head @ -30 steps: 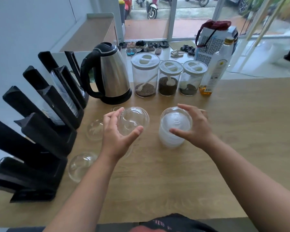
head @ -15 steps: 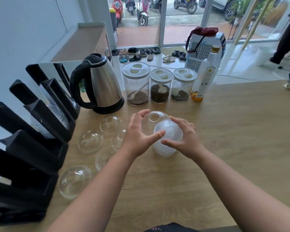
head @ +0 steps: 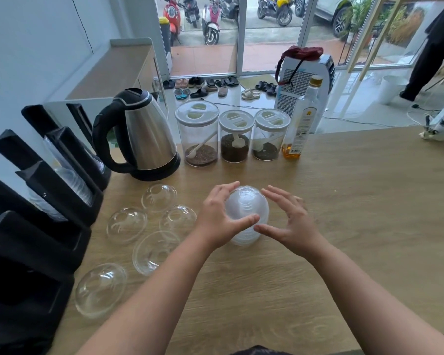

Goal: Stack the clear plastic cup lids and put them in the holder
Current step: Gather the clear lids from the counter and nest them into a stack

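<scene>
A stack of clear dome lids (head: 246, 213) stands on the wooden table (head: 344, 226) at the centre. My left hand (head: 215, 221) grips the stack's left side, fingers over the top and thumb across the front. My right hand (head: 290, 224) cups the right side with spread, nearly straight fingers; its thumb touches the stack low down. Several loose dome lids (head: 126, 224) lie to the left, the nearest one (head: 100, 289) by the black holder (head: 36, 226), whose slanted slots hold clear lids.
A steel kettle (head: 144, 139) stands behind the loose lids. To its right are three lidded jars (head: 233, 137) and a bottle (head: 303, 124) along the far edge. A small item (head: 438, 124) sits at the table's far right.
My left hand carried a dome lid from the left over to the stack and set it on top. Both hands now close around the stack.
</scene>
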A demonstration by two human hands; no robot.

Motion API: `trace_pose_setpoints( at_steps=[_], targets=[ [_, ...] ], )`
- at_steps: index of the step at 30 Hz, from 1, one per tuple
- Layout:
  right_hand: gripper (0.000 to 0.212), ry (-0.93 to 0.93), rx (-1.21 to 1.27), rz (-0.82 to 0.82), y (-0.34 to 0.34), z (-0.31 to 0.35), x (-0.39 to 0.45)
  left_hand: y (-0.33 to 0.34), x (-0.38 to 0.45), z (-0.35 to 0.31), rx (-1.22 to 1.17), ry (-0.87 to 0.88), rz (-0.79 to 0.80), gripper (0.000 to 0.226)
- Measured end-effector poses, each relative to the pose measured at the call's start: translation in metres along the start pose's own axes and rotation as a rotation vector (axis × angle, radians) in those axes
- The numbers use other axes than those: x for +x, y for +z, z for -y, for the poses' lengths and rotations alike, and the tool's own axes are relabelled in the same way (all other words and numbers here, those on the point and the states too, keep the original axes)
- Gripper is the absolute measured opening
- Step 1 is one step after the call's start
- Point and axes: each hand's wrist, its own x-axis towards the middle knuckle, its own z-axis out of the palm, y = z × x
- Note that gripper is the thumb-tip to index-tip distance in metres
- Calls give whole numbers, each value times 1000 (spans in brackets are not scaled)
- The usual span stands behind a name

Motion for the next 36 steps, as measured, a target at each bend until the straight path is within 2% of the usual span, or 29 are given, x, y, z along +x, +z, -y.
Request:
trace_pose_setpoints(
  at_steps=[5,13,18,20,22,25,28,31,33,36],
  targets=[
    [75,12,2,7,4,2,2,-2,0,5,79,11,-9,88],
    [73,51,43,46,2,-3,1,-1,-4,4,67,-9,27,94],
    [73,-20,39,12,-4,4,3,-27,-21,1,-8,-12,-105,73],
    [66,-81,43,-58,-6,15,4,-47,-37,7,8,-12,-185,61],
    [48,-164,65,-165,-4,33,6,-70,-57,20,58,-24,-269,52],
    [28,-329,134,-239,14,65,9,-105,-91,49,194,-133,-352,44],
    [29,-430,177,-50,50,90,9,-135,-124,79,353,-330,-325,44],
    [45,-404,97,254,84,105,11,-151,-148,96,421,-504,-220,67],
    [62,-330,-63,426,105,107,13,-153,-159,101,434,-573,-149,85],
    [92,-112,-137,522,137,103,8,-151,-175,109,443,-630,-102,104]
  ],
)
